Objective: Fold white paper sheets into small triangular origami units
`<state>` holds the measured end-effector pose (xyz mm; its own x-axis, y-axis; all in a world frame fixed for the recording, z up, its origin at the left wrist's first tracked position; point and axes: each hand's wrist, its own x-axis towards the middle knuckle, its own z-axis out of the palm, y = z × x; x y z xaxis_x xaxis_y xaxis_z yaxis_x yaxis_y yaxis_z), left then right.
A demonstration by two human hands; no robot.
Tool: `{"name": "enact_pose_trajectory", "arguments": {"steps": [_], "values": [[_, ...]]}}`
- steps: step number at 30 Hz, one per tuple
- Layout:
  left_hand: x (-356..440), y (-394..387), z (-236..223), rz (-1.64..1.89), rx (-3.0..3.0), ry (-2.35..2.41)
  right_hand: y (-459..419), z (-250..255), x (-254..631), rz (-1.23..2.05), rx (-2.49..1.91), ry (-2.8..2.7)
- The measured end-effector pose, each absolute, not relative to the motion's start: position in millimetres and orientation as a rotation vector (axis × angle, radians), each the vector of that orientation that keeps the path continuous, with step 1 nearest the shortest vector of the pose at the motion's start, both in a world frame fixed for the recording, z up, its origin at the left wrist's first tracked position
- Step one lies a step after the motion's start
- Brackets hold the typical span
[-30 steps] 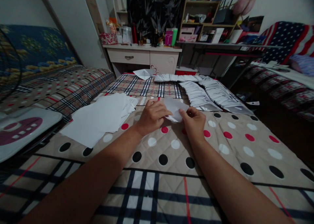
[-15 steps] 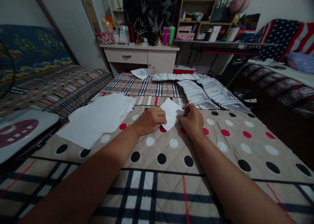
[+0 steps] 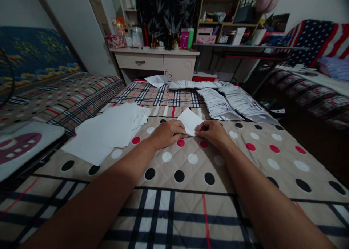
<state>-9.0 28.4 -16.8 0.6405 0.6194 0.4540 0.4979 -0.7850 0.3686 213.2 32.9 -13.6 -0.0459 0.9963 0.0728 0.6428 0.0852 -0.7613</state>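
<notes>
Between my hands a small white sheet of paper (image 3: 191, 118) lies on the patterned bedspread, its near edge folded over. My left hand (image 3: 169, 133) is closed at the sheet's lower left edge, thumb and fingers pinching it. At the near right edge, my right hand (image 3: 211, 131) pinches the paper between thumb and fingertips. To the left lies a loose pile of flat white sheets (image 3: 114, 127). Rows of folded white papers (image 3: 218, 104) lie packed close together beyond my right hand.
A single folded white sheet (image 3: 157, 80) lies at the bed's far end, near another row of folded papers (image 3: 193, 85). A white folding table (image 3: 29, 143) with a purple print stands at the left. Beyond the bed is a dresser (image 3: 152, 61) crowded with bottles and boxes.
The sheet's near corner, which pointed toward me, is now folded up, leaving a flatter near edge. My right hand has lowered and come left to that edge; my left hand has barely moved.
</notes>
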Motion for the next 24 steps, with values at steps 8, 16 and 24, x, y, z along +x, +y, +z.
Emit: {"name": "enact_pose_trajectory", "arguments": {"steps": [8,16,24], "values": [[-4,27,-15,0.800,2.349,1.334,32,-13,212,0.730,-1.636,-1.787],[3,27,-12,0.721,2.356,1.524,30,-11,209,0.694,-1.651,-1.764],[5,28,-15,0.779,2.244,1.617,30,-11,208,0.711,-1.628,-1.773]]}}
